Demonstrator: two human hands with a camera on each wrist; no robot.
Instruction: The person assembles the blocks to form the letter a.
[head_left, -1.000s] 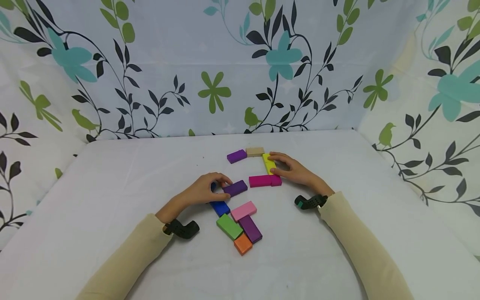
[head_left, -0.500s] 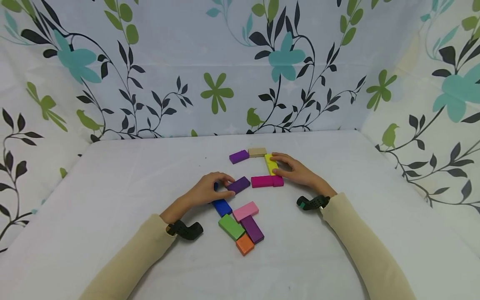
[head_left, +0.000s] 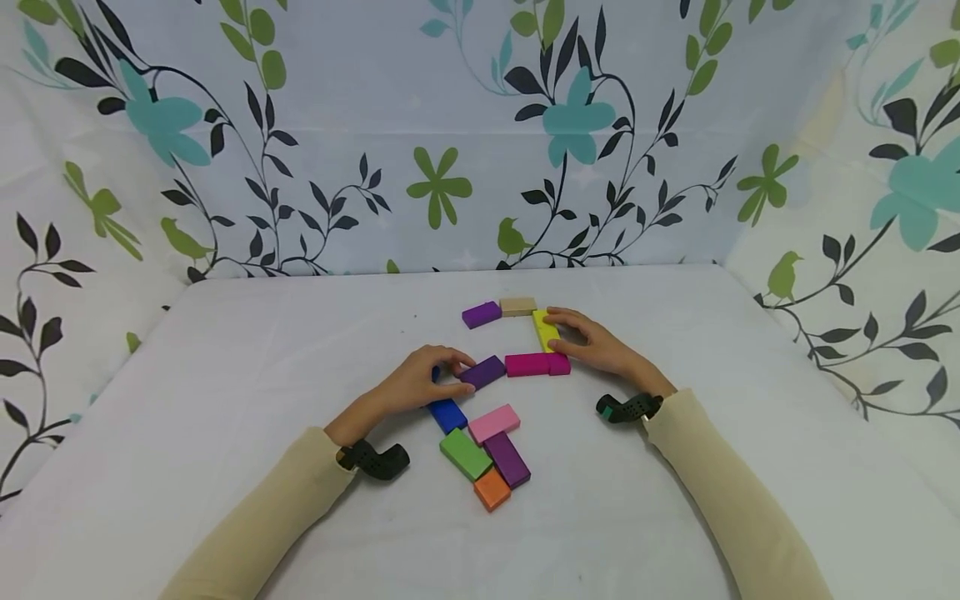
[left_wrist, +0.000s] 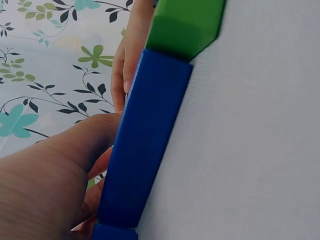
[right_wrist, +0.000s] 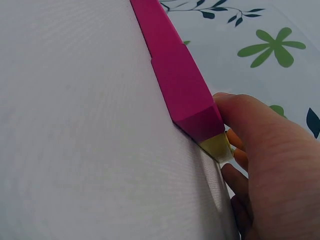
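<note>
My left hand [head_left: 420, 379] pinches the left end of a purple block [head_left: 483, 372] between thumb and fingers. That block's right end meets the magenta blocks [head_left: 528, 365]. Under and beside this hand lie blue blocks [head_left: 447, 415], partly hidden by it; in the left wrist view a blue block [left_wrist: 145, 135] stands close past the thumb. My right hand [head_left: 600, 343] holds a yellow block [head_left: 546, 333], thumb at its near end and fingertips at its far end. In the right wrist view the thumb is beside a magenta block [right_wrist: 185, 85], with the yellow block [right_wrist: 218, 147] just beyond.
A tan block [head_left: 517, 307] and another purple block [head_left: 482, 314] lie at the back. Nearer sit a pink block [head_left: 495, 423], a green block [head_left: 465, 454], a purple block [head_left: 507, 460] and an orange block [head_left: 492, 489]. A patterned cloth [head_left: 337, 125] hangs behind the white table [head_left: 262, 350].
The purple block in my left hand has shifted slightly right, closing the small gap to the magenta blocks. My right hand stays at the yellow block. The head view has shifted slightly.
</note>
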